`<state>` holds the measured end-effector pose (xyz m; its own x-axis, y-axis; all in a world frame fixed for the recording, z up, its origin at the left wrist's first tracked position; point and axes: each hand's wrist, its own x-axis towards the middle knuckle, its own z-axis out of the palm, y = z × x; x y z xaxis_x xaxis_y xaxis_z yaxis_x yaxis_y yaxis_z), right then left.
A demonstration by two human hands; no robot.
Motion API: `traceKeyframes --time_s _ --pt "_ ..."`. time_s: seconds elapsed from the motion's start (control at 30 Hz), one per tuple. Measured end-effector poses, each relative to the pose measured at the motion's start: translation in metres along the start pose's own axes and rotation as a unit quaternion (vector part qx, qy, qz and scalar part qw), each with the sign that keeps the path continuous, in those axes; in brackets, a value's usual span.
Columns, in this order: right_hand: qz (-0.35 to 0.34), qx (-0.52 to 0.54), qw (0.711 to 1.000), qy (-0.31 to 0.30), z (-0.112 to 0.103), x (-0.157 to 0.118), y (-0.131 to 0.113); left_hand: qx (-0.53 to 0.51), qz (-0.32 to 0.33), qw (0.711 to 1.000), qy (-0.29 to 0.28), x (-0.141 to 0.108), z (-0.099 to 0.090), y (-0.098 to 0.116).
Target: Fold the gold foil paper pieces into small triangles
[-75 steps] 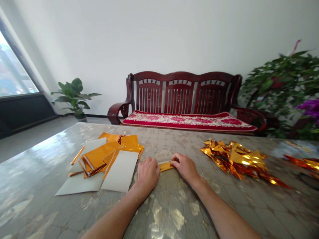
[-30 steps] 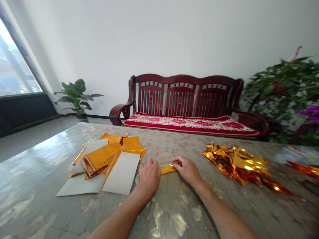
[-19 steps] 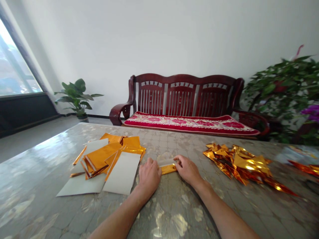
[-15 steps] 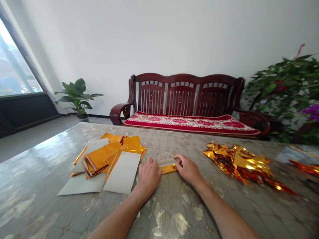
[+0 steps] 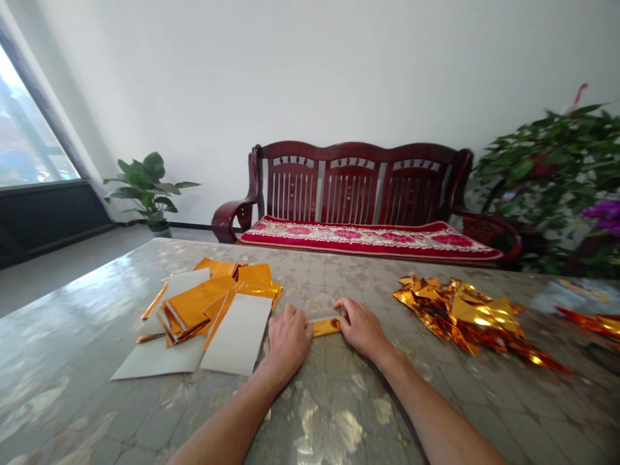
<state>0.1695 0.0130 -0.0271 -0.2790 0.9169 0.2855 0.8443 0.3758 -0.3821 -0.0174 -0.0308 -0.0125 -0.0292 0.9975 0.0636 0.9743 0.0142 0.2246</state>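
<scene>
A gold foil sheet (image 5: 326, 327), folded into a narrow strip with a pale band along its far edge, lies on the table between my hands. My left hand (image 5: 289, 336) is closed on the strip's left end, knuckles up. At its right end my right hand (image 5: 359, 328) grips the strip with curled fingers. Left of my hands is a loose pile of flat gold sheets (image 5: 196, 303), some showing a pale grey side (image 5: 239, 332). To the right lies a heap of folded, pointed gold foil pieces (image 5: 465, 313).
The patterned table (image 5: 310, 413) spans the foreground. A clear plastic bag (image 5: 576, 297) and more red-gold foil (image 5: 593, 323) lie at its far right. Behind it stand a dark red wooden bench (image 5: 351, 194), a potted plant (image 5: 154, 187) and a leafy plant (image 5: 542, 168).
My right hand has shifted very slightly left along the strip. The view has turned a little to the right. Both hands keep their hold.
</scene>
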Motion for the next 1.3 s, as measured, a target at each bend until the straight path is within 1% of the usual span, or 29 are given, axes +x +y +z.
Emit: traceKeyframes --time_s 0.1,0.17,0.27,0.33,0.4,0.5,0.57,0.63,0.7,0.9,0.97,1.07,1.2,1.3 --pt "0.003 0.000 1.000 0.004 0.001 0.000 0.001 -0.003 0.001 1.000 0.006 -0.002 0.000 0.001" --pt "0.002 -0.005 1.000 0.006 0.002 0.000 0.001 -0.001 0.017 0.999 0.039 -0.004 0.001 0.002" --pt "-0.008 -0.022 1.000 0.005 0.002 -0.001 0.001 0.019 0.072 0.993 0.091 -0.007 0.003 0.002" --pt "-0.023 -0.040 0.999 -0.001 0.001 -0.002 0.000 0.034 0.122 0.987 0.103 -0.006 0.004 0.002" --pt "-0.032 -0.058 0.998 -0.004 0.000 -0.002 -0.001 0.037 0.189 0.977 0.094 -0.005 0.004 0.002" --pt "-0.029 -0.071 0.997 -0.002 -0.001 -0.002 -0.002 0.029 0.294 0.954 0.046 0.000 0.003 0.002" --pt "-0.021 -0.073 0.997 -0.004 -0.001 -0.002 -0.002 0.023 0.332 0.943 0.014 0.001 0.002 0.002" --pt "-0.013 -0.076 0.997 -0.002 -0.001 -0.002 -0.002 0.022 0.345 0.938 -0.004 0.000 0.001 0.002" --pt "-0.006 -0.080 0.997 0.001 -0.001 -0.003 -0.001 0.019 0.349 0.937 -0.010 -0.002 0.001 0.001" --pt "0.003 -0.090 0.996 0.008 -0.004 -0.003 -0.001 -0.011 0.324 0.946 -0.025 -0.013 0.000 0.002" --pt "0.010 -0.092 0.996 0.005 -0.005 -0.003 -0.003 -0.020 0.335 0.942 -0.028 -0.018 -0.001 0.007" --pt "0.031 -0.106 0.994 0.005 -0.005 -0.004 -0.009 -0.009 0.356 0.934 -0.009 -0.027 -0.002 0.016" --pt "0.043 -0.138 0.989 0.019 -0.003 -0.008 -0.016 0.039 0.381 0.923 0.015 -0.036 0.001 0.025" --pt "0.051 -0.151 0.987 0.024 0.000 -0.010 -0.016 0.044 0.367 0.929 0.023 -0.038 0.007 0.025"
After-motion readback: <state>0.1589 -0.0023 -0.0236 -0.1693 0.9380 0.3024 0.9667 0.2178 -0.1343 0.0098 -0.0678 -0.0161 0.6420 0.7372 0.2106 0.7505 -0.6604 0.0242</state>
